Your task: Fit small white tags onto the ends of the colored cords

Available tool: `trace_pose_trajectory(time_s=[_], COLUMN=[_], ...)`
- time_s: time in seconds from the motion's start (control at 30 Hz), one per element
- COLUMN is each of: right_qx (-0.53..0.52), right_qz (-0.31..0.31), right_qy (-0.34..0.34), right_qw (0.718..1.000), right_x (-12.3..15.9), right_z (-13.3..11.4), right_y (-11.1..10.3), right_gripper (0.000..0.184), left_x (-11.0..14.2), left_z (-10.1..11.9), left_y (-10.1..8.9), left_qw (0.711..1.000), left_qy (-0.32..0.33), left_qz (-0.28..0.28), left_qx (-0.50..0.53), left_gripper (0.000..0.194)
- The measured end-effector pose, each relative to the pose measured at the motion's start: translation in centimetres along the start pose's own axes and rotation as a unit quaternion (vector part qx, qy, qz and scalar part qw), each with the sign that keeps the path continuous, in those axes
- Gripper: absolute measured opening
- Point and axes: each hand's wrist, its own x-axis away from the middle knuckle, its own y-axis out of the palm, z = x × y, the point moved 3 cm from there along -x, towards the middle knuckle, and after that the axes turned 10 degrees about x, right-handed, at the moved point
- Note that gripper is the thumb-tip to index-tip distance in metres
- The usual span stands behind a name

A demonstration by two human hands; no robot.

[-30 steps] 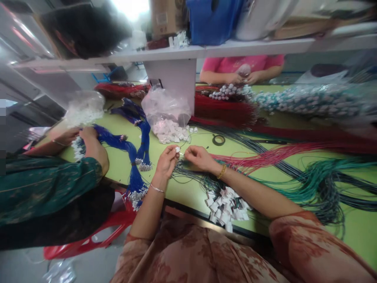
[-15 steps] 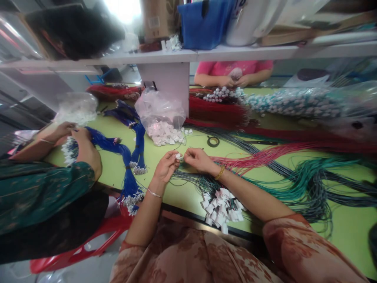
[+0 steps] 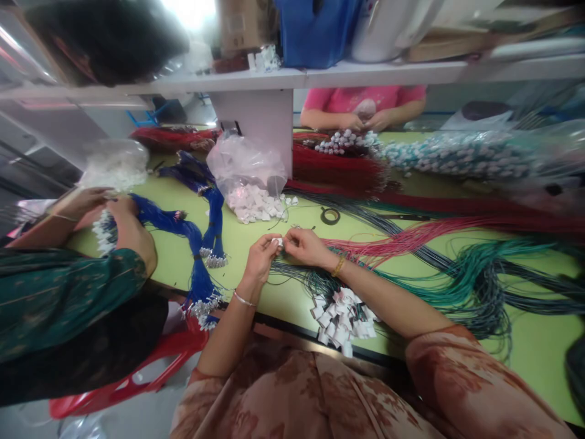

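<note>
A small white plastic connector (image 3: 278, 242) is pinched between the thumb and fingers of my left hand (image 3: 261, 256). Right beside it, my right hand (image 3: 305, 247) is closed in a pinch on a thin wire, mostly hidden by the fingers. Small wire tips (image 3: 297, 226) show just above that hand. Under my right forearm lie dark wires (image 3: 320, 281), and a pile of white connectors (image 3: 342, 323) sits on their ends at the table's near edge.
Pink wires (image 3: 402, 238) and green wires (image 3: 475, 268) stretch right across the table (image 3: 256, 299). Beyond my hands are a bag of white connectors (image 3: 253, 201), a tape roll (image 3: 329, 216) and a shelf (image 3: 256, 82). A co-worker's hands (image 3: 112, 204) handle blue wires (image 3: 169, 219) at left; another person sits opposite.
My left hand has shifted slightly right, bringing the white connector up against the fingertips of my right hand. The right hand stays nearly in place, still pinched.
</note>
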Motion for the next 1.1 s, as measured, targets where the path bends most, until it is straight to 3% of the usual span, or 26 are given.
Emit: trace_pose_trajectory(time_s=[0.17,0.27,0.37,0.47,0.77,1.0,1.1], right_qx=[0.003,0.123,0.263,0.301,0.113,0.038,-0.014], right_qz=[-0.057,-0.098,-0.149,-0.168,-0.073,0.007,0.003], right_qy=[-0.008,0.019,0.045,0.039,-0.004,-0.015,-0.004], right_qw=[0.998,0.987,0.952,0.938,0.991,0.999,1.0], right_x=[-1.1,-2.3,-3.0,-3.0,-1.8,-2.0,-1.8], right_z=[0.8,1.6,2.0,2.0,3.2,3.7,3.7], right_y=[-0.1,0.1,1.1,2.0,0.5,0.2,0.2], right_gripper=[0.025,0.023,0.019,0.022,0.015,0.014,0.015], left_x=[0.1,-0.2,-0.5,-0.5,-0.4,-0.3,-0.3], left_z=[0.8,1.3,1.4,1.2,0.6,0.4,0.3], left_y=[-0.5,-1.3,-1.9,-2.0,-1.2,-0.9,-0.7], left_qw=[0.998,0.995,0.994,0.994,0.999,1.0,0.999], left_qy=[0.008,0.028,0.012,0.0,-0.001,0.015,0.025], left_qz=[0.033,0.062,0.066,0.062,0.019,0.019,0.003], left_qx=[-0.052,-0.076,-0.087,-0.085,-0.042,0.001,0.021], left_gripper=[0.014,0.009,0.011,0.012,0.011,0.019,0.022])
